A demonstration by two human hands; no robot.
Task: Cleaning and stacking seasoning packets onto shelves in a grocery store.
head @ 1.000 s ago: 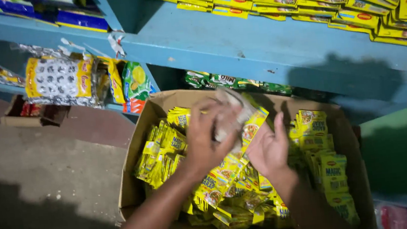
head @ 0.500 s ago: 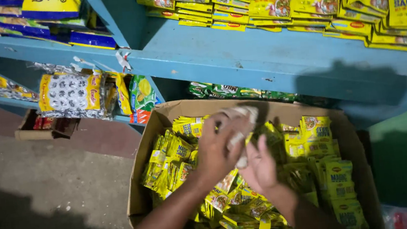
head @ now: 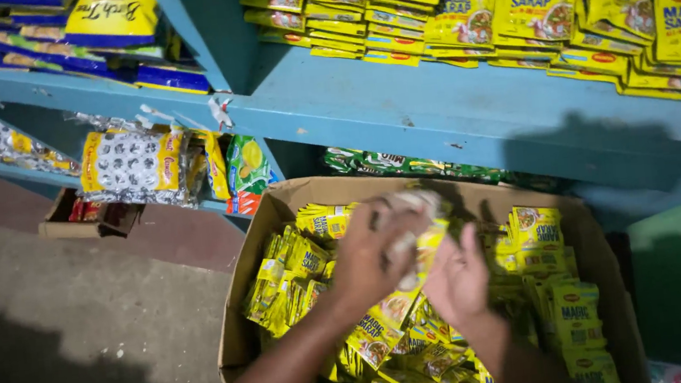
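Note:
Over an open cardboard box (head: 256, 243), my left hand (head: 367, 255) grips a string of small yellow seasoning sachets (head: 388, 322) together with a crumpled clear wrapper (head: 413, 206) at its top. The string hangs down from that hand into the box. My right hand (head: 459, 278) is just to the right of it, fingers curled against the same bundle. The box is full of more yellow sachets (head: 548, 259) lying in loose heaps.
A blue shelf (head: 433, 112) runs above the box, stacked with yellow sachet packs (head: 555, 4). Blue packets (head: 108, 22) lie on the upper left shelf, and silver and yellow bags (head: 131, 163) hang under it. A small carton (head: 81, 218) sits on the grey floor (head: 61, 318) at left.
Both hands have drawn closer together over the box, and the sachet string now hangs lower from the left hand. The view has shifted slightly upward along the shelf.

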